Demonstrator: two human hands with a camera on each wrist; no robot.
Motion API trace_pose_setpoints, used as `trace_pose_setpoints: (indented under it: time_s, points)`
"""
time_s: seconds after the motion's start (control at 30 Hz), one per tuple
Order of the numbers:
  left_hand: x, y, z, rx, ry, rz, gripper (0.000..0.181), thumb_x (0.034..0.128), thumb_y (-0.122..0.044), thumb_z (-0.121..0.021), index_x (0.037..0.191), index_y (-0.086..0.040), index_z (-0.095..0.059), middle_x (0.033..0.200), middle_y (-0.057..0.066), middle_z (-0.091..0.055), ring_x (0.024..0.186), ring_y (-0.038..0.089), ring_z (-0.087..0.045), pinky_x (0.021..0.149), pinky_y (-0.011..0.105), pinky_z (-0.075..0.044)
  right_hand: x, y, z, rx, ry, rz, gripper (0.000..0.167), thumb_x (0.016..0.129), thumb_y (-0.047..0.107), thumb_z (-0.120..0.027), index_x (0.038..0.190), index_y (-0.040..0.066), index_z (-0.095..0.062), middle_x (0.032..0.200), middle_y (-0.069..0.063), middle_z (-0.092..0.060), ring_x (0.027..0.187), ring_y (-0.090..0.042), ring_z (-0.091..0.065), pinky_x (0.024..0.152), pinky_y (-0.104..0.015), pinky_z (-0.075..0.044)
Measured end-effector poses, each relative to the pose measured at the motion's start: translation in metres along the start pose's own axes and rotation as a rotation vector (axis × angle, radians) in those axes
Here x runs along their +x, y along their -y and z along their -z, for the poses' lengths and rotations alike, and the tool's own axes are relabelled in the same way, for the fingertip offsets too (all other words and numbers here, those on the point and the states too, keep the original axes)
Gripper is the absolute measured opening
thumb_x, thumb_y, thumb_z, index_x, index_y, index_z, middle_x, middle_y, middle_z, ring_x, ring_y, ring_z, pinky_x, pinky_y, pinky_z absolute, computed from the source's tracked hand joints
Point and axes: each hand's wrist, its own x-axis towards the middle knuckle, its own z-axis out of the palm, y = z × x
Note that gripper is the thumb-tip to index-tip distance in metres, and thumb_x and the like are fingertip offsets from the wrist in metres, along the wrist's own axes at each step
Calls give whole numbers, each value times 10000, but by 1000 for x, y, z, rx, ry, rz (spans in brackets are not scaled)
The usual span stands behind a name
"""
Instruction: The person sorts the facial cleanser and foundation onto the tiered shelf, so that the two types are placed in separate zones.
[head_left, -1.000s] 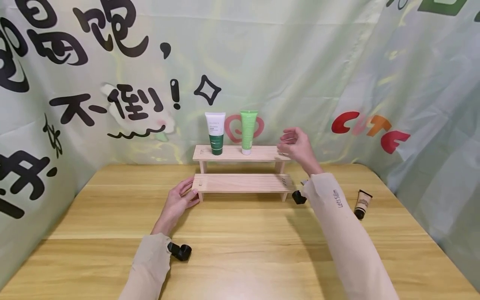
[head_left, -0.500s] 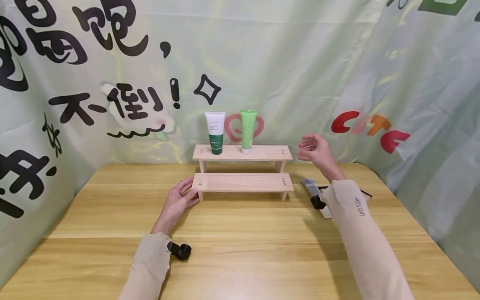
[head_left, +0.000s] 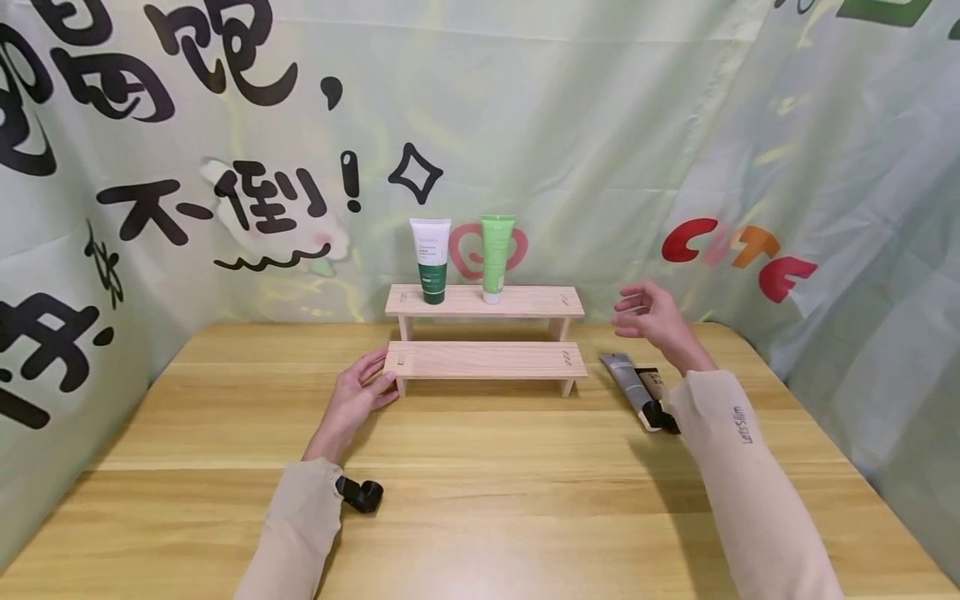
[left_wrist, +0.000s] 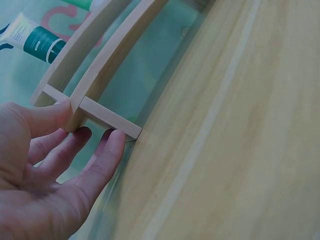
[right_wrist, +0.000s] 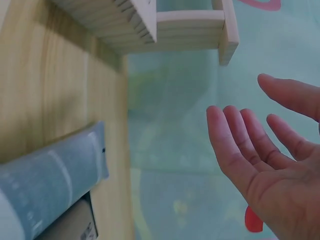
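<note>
My left hand (head_left: 355,400) grips the left end of the lower step of a two-tier wooden display rack (head_left: 483,360). In the left wrist view, the thumb rests on the plank's end while fingers (left_wrist: 102,165) curl below it, by the leg. A white-and-green squeeze tube (head_left: 432,262) and a light green squeeze tube (head_left: 497,258) stand upright on the upper step. My right hand (head_left: 660,321) hovers to the right of the rack, holding nothing, its fingers loosely bent and apart in the right wrist view.
On the table right of the rack lie a grey squeeze tube (head_left: 627,385) and a beige squeeze tube (head_left: 651,382), the latter partly hidden by the right sleeve and black wrist camera. A printed fabric backdrop (head_left: 585,125) hangs behind the table (head_left: 480,517).
My right hand has moved right, away from the rack's upper step, and slightly lower. The grey tube has come out from behind the sleeve. The left hand stays on the rack.
</note>
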Motion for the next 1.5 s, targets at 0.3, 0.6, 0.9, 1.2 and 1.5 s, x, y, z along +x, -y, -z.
trace_pose_setpoints:
  time_s: [0.3, 0.6, 0.9, 1.2, 1.5]
  points:
    - [0, 0, 0, 7, 0, 5, 535, 1061, -2, -493, 1571, -10, -331, 1571, 212, -380, 1303, 366, -500, 943, 310, -560, -9, -18, 10, -23, 31, -37, 512, 995, -65, -572, 1430, -163, -321, 1249, -288, -486, 872, -94, -609, 812, -309, -614]
    - [2, 1, -1, -5, -8, 4, 526, 1057, 13, -491, 1564, -21, -354, 1566, 191, -398, 1275, 340, -521, 915, 290, -571, -20, -33, 16, -41, 48, -63, 478, 995, -66, -569, 1394, -180, -332, 1246, -338, -470, 896, -144, -644, 832, -366, -615]
    - [1, 1, -1, 7, -1, 5, 530, 1059, -7, -501, 1567, -19, -347, 1565, 204, -394, 1282, 342, -523, 943, 311, -561, -24, -44, 21, -111, 83, -110, 487, 986, -55, -591, 1388, -179, -344, 1217, -329, -507, 889, -204, -633, 766, -352, -627]
    - [1, 1, -1, 5, -6, 12, 528, 1060, -2, -496, 1566, -20, -347, 1568, 195, -392, 1288, 342, -518, 943, 311, -562, -29, -50, 23, -120, 129, -160, 497, 989, -45, -597, 1390, -169, -332, 1226, -338, -492, 942, -274, -617, 795, -380, -623]
    - [0, 0, -1, 4, -4, 9, 526, 1061, 13, -478, 1568, -21, -342, 1573, 193, -385, 1282, 345, -517, 922, 290, -568, -33, -51, 25, -131, 145, -195, 506, 951, -81, -616, 1357, -196, -337, 1171, -326, -513, 868, -207, -633, 756, -331, -625]
